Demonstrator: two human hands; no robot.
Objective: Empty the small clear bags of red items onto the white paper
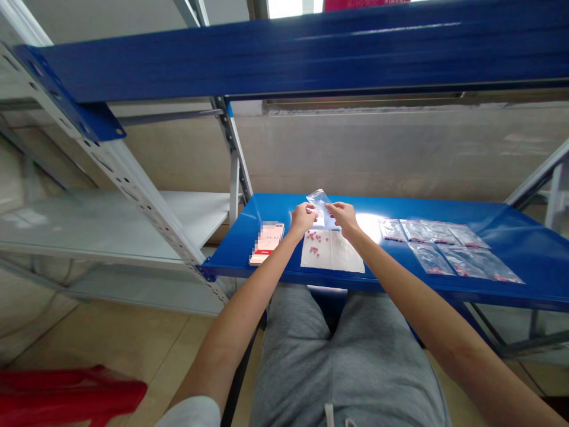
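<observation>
Between my two hands a small clear zip bag is held up over the far part of the blue table. My left hand pinches its left side, fingers closed. At its right edge, the fingertips of my right hand are also closed on the plastic. Just below lies a white cloth, with several small pinkish-red pieces scattered on its left half. Whether anything is inside the held bag I cannot tell.
Several flat clear bags with small red pieces lie in two rows on the right of the blue table. A phone lies at the left. A blue shelf beam crosses overhead; a red stool stands lower left.
</observation>
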